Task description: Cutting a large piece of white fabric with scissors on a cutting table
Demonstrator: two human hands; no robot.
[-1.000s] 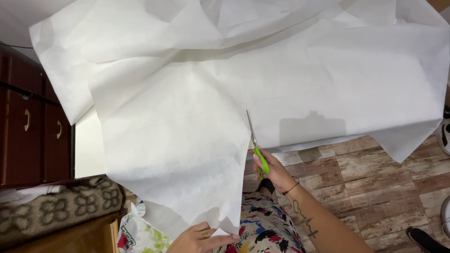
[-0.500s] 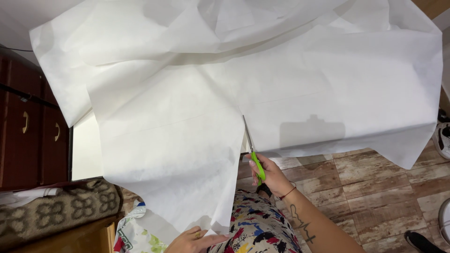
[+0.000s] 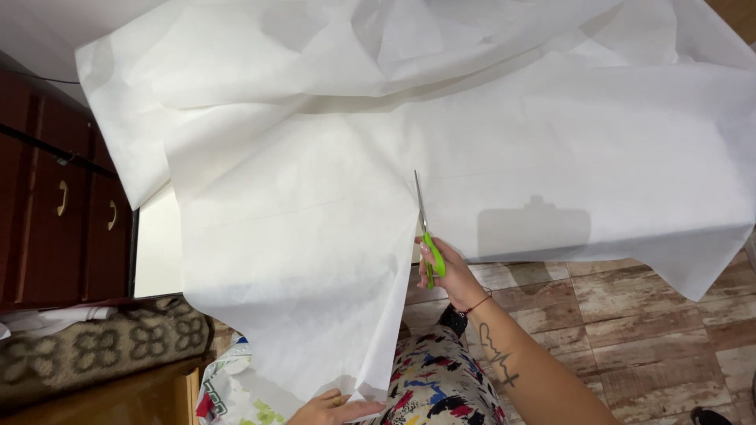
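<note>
Head view shows, nearest to me at the bottom edge, my left hand (image 3: pixel 335 408) with its fingers pressed down on the lower corner of the large white thin sheet of fabric-like paper (image 3: pixel 472 157), holding this hanging flap tight. A little further, my right hand (image 3: pixel 449 271) is closed around the green plastic handles of the scissors with slim metal blades (image 3: pixel 426 228); the blades point away from me into the slit and look nearly together, though I cannot tell exactly. To cut well here, I judge I should keep the flap under tension with the left hand, open the blades wide, push them deep into the slit and follow a straight line, not letting the sheet fold between them. The sheet itself is matte, slightly see-through and creased, draped over a table and hanging toward the brown wood-pattern tiled floor (image 3: pixel 630 315). Further away it lies in big loose folds.
</note>
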